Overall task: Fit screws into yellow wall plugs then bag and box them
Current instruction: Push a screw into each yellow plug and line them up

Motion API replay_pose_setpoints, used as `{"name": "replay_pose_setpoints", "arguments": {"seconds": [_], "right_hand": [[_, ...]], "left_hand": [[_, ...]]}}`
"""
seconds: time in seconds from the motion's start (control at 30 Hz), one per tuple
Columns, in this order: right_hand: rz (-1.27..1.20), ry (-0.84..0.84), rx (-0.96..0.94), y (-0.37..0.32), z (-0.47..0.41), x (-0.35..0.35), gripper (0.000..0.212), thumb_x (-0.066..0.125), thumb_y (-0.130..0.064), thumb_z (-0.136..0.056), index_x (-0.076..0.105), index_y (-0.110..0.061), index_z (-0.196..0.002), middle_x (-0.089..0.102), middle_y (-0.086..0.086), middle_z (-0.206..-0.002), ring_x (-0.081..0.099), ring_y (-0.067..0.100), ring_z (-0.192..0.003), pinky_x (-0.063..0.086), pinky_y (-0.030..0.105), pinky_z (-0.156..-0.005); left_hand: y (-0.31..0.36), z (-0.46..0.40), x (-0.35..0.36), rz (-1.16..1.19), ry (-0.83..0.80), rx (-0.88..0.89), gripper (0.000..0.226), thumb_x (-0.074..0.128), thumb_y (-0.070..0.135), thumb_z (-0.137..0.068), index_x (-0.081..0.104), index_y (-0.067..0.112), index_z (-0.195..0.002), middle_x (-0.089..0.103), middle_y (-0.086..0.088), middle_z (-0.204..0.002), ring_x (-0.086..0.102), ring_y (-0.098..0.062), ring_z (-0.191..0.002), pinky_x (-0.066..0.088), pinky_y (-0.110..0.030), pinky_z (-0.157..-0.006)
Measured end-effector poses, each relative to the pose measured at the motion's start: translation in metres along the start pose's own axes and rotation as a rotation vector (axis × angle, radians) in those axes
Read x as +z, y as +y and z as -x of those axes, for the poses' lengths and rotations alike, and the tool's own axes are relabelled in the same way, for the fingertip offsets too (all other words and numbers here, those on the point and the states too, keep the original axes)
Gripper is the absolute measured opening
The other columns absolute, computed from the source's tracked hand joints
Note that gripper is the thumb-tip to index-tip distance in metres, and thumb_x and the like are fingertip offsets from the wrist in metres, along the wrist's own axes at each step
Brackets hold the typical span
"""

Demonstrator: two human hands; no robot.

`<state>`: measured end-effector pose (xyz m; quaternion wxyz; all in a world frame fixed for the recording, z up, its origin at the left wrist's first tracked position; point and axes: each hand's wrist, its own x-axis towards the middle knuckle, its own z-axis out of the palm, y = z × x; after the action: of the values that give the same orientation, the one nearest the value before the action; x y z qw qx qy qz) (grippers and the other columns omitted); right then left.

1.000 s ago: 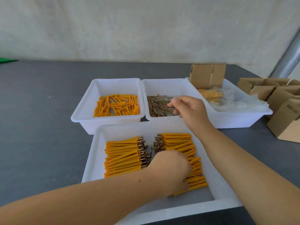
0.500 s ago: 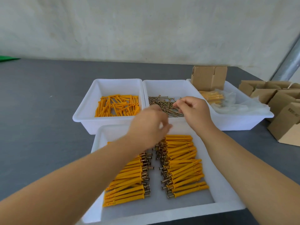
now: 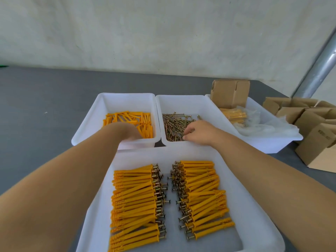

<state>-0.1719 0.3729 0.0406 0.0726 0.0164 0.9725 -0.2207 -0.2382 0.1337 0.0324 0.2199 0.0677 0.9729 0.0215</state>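
A pale rough wall (image 3: pixel 163 33) stands behind the grey table (image 3: pixel 45 106), under soft daylight.

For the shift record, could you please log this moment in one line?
left hand: in plug bin | right hand: picking screws | tray: two rows assembled

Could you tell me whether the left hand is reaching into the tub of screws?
No, the left hand is in the tub of loose yellow plugs.

Dark print on cardboard box (image 3: pixel 323 142), too blurred to read
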Motion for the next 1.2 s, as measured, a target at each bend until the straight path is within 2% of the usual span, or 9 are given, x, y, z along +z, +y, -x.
{"name": "replay_pose_setpoints", "arguments": {"seconds": [0.1,0.17,0.27,0.33,0.47,0.57,0.93,1.1,1.2], "right_hand": [[0.032,-0.001,0.084,0.002,-0.018,0.01,0.025,0.066,-0.035,-0.091,0.076,-0.016,-0.104,0.071,0.004,-0.112,0.063,0.023,-0.103,0.052,0.035,-0.089],[0.077,0.113,0.125,0.005,-0.022,0.02,0.03,0.063,-0.042,-0.09,0.075,-0.015,-0.089,0.072,0.005,-0.088,0.065,0.023,-0.081,0.053,0.035,-0.071],[0.093,0.303,0.024,0.008,-0.02,0.029,0.047,0.053,-0.053,-0.093,0.065,-0.015,-0.067,0.059,0.0,-0.062,0.059,0.02,-0.062,0.041,0.03,-0.054],[-0.062,0.228,-0.105,0.008,-0.013,0.024,0.056,0.049,-0.068,-0.089,0.056,-0.02,-0.062,0.052,-0.005,-0.058,0.054,0.015,-0.059,0.039,0.029,-0.057],[-0.058,-0.133,-0.28,0.002,0.006,0.009,0.059,0.064,-0.086,-0.059,0.069,-0.031,-0.08,0.065,-0.013,-0.077,0.06,0.004,-0.074,0.042,0.024,-0.065],[0.208,-0.102,-0.341,0.004,0.012,0.013,0.044,0.071,-0.072,-0.069,0.067,-0.029,-0.079,0.063,-0.009,-0.075,0.059,0.008,-0.07,0.041,0.026,-0.06],[0.257,-0.074,-0.363,0.001,0.021,0.018,0.042,0.065,-0.068,-0.079,0.066,-0.027,-0.085,0.062,-0.01,-0.079,0.058,0.009,-0.074,0.042,0.029,-0.062],[-0.177,-0.211,-0.064,-0.013,0.003,-0.006,0.064,0.043,-0.076,-0.086,0.072,-0.026,-0.114,0.065,-0.003,-0.124,0.059,0.018,-0.112,0.042,0.04,-0.104],[0.151,-0.259,0.034,-0.015,-0.019,0.001,0.049,0.043,-0.048,-0.102,0.058,-0.017,-0.137,0.052,0.006,-0.144,0.049,0.026,-0.13,0.037,0.041,-0.111]], "left_hand": [[-0.001,0.004,0.005,0.018,-0.024,0.048,0.048,0.05,0.047,-0.097,0.055,0.021,-0.137,0.045,-0.004,-0.149,0.037,-0.03,-0.138,0.029,-0.045,-0.113],[0.001,0.007,0.008,0.07,-0.031,0.051,0.049,0.05,0.045,-0.097,0.055,0.019,-0.138,0.044,-0.006,-0.15,0.037,-0.03,-0.138,0.03,-0.044,-0.11],[0.001,0.006,0.012,0.093,-0.017,0.053,0.05,0.048,0.044,-0.099,0.053,0.015,-0.139,0.046,-0.008,-0.148,0.041,-0.03,-0.135,0.033,-0.042,-0.108],[0.002,0.006,0.014,0.08,0.013,0.056,0.047,0.049,0.042,-0.099,0.056,0.012,-0.134,0.051,-0.011,-0.142,0.046,-0.031,-0.129,0.037,-0.041,-0.104],[-0.001,0.007,0.016,0.107,0.052,0.055,0.044,0.052,0.038,-0.097,0.057,0.011,-0.132,0.054,-0.011,-0.137,0.05,-0.03,-0.122,0.04,-0.037,-0.095],[-0.002,0.009,0.015,0.15,0.062,0.076,0.041,0.054,0.037,-0.096,0.06,0.013,-0.129,0.057,-0.009,-0.133,0.052,-0.028,-0.118,0.04,-0.036,-0.092],[-0.004,0.015,0.015,0.362,0.039,0.212,0.012,0.06,0.026,-0.094,0.072,0.028,-0.097,0.061,0.003,-0.119,0.051,-0.019,-0.112,0.041,-0.034,-0.094],[-0.003,0.014,0.018,0.406,0.126,0.195,0.005,0.065,0.026,-0.092,0.069,0.029,-0.09,0.061,0.005,-0.106,0.052,-0.016,-0.1,0.039,-0.03,-0.083],[-0.005,0.015,0.022,0.439,0.239,0.244,0.01,0.069,0.028,-0.089,0.066,0.027,-0.08,0.062,0.008,-0.087,0.057,-0.016,-0.092,0.043,-0.026,-0.074]]}}
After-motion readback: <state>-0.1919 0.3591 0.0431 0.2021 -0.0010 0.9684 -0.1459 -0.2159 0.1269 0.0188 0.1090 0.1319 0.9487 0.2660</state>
